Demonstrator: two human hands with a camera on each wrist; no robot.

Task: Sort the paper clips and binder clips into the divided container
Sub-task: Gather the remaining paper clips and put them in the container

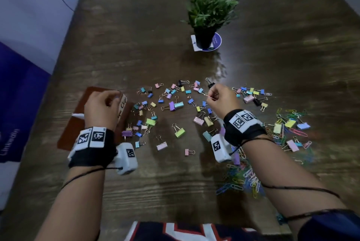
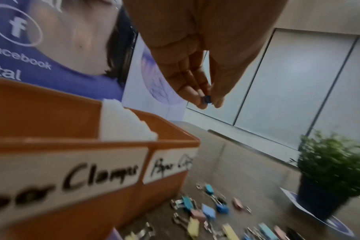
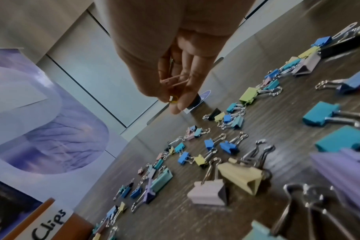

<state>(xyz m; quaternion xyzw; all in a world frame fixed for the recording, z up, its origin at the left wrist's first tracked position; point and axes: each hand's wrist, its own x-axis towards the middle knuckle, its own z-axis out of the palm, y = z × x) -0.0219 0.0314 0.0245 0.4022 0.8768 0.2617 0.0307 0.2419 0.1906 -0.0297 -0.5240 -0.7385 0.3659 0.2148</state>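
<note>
On the table [image 1: 175,192], left hand [image 1: 102,107] pinches a blue clip [image 2: 206,98] above the container [image 2: 72,142]; right hand [image 1: 222,97] pinches paper clips [image 3: 175,81].

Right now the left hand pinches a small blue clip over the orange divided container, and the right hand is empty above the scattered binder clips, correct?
Not quite. The right hand isn't empty: the right wrist view shows it pinching pink and yellow paper clips. The rest stands: left hand, small blue clip, orange divided container, scattered binder clips.
</note>
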